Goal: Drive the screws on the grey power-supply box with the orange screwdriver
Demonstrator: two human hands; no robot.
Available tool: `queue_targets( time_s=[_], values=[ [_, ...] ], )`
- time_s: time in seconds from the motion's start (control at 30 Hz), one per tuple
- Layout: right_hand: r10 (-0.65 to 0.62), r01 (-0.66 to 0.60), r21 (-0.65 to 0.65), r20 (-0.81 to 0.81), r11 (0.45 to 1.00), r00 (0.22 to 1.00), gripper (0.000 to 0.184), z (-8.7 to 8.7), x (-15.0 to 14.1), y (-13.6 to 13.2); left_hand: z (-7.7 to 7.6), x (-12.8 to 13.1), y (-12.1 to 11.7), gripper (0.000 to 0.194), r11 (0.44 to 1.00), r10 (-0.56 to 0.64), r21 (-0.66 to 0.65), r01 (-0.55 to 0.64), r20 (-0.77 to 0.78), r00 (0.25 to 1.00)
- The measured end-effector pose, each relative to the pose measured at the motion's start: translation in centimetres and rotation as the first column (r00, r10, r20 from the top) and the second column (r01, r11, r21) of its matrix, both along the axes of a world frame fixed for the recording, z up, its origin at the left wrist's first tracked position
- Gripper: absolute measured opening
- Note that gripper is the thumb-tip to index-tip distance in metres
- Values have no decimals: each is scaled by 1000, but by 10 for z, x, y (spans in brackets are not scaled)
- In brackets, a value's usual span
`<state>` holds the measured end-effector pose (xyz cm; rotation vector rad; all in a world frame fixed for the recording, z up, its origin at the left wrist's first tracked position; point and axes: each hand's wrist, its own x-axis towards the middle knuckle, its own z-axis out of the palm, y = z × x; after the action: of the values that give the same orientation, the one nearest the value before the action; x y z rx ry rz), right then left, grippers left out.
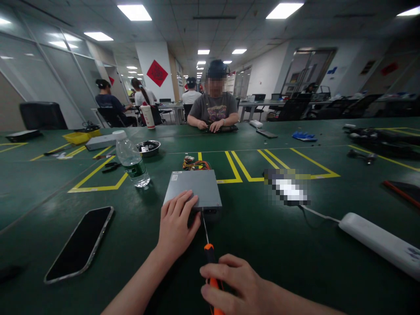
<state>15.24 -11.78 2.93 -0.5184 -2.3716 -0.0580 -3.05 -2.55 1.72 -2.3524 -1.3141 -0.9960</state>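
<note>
A grey metal computer power supply [193, 186] lies flat on the green table, its coloured cables [197, 164] bunched behind it. My left hand [179, 221] rests over its front left corner, fingers laid across the top and thumb at the front face. In my right hand [234, 282] is a screwdriver [209, 253] with an orange and black handle, gripped between thumb and fingers. Its thin shaft points away from me, and the tip meets the front edge of the power supply. Whether it sits in a screw is too small to tell.
Left of the power supply stand a water bottle [133, 162] and a metal bowl [148, 148] of small parts. A phone [80, 245] lies near left. At right are a lit, blurred-out device [288, 189] and a white power bank [377, 240] joined by cable. A person [215, 107] sits opposite.
</note>
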Motion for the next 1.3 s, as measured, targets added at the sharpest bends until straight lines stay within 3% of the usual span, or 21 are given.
queue_targets(
  time_s=[0.1,0.37,0.5,0.73,0.93,1.03,1.13,1.3],
  values=[
    [-22,22,30,27,999,999,26,4,0,-1,0,1,0,33,1000,2,-3,-2,7,1000],
    [-18,27,68,-134,997,991,25,-3,-6,3,-1,1,0,33,1000,1,-12,-1,12,1000],
    [-25,28,22,-117,999,993,24,-1,-6,3,-1,1,0,32,1000,13,-22,-13,12,1000],
    [-25,26,68,-5,997,1000,28,5,-4,2,-1,1,0,32,999,14,-31,-13,22,1000],
    [1,3,74,-48,997,999,27,-4,-3,2,-1,1,0,32,1000,14,-26,-13,30,999],
    [-27,27,8,-80,1000,996,22,-8,-2,1,-1,1,0,32,999,15,-35,-14,21,1000],
    [-44,44,-42,-7,998,999,16,-3,-2,-1,-1,1,1,33,999,15,-31,-14,14,1000],
    [-31,30,25,20,999,999,28,5,-2,-1,-2,0,1,33,999,15,-43,-15,19,1000]
  ],
)
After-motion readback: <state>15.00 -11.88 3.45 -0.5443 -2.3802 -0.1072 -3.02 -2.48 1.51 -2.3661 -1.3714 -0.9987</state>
